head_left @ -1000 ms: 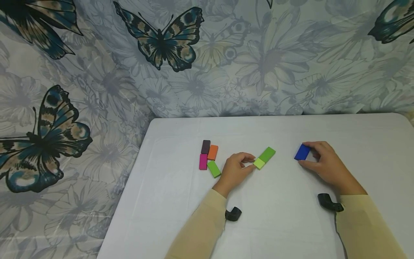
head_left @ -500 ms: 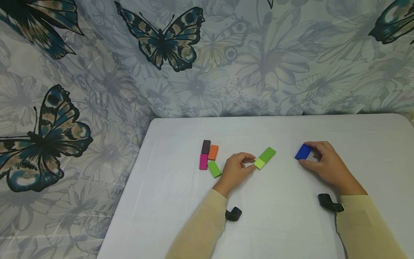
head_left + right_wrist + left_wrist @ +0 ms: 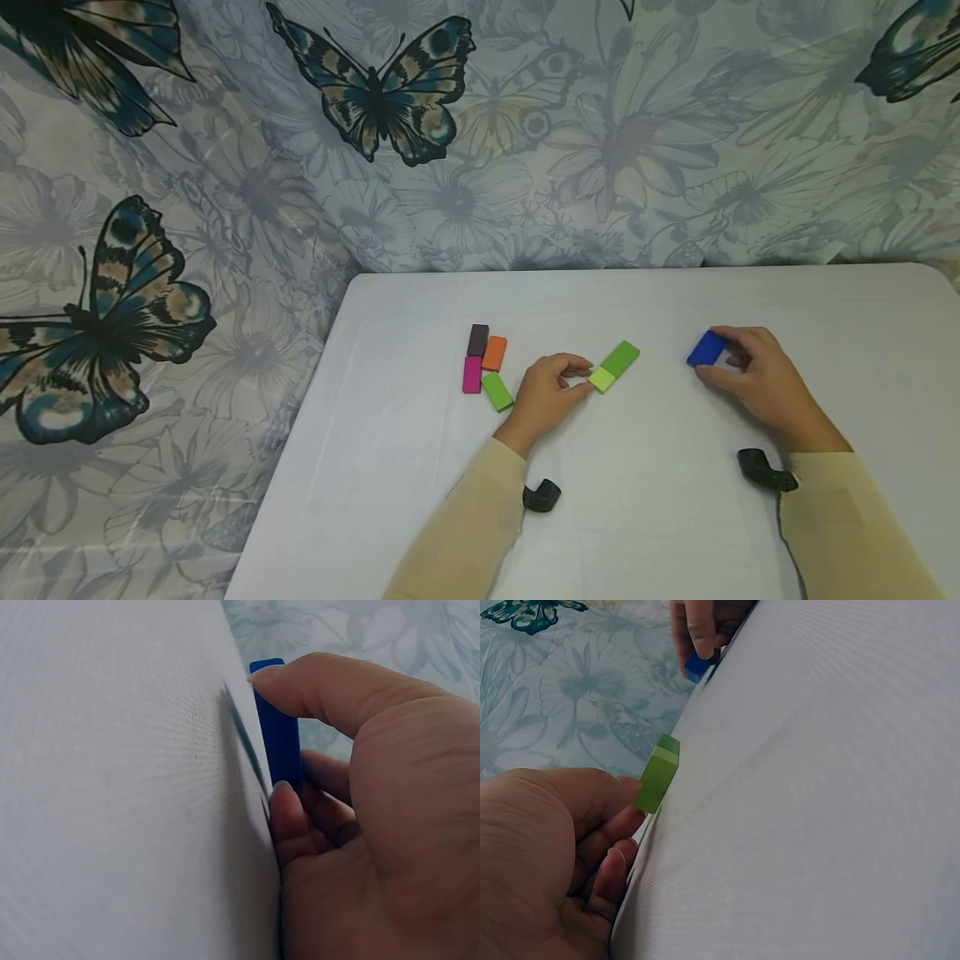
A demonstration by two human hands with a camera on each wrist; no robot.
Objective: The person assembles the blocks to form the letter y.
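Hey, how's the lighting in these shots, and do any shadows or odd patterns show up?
Head view: soft, fairly even light on the tabletop, no strong glare; left wrist view: dimmer, with faint ripple-like patterning across the tabletop; right wrist view: also dim, similar rippling, plus a dark shadow on the tabletop beside the blue block.
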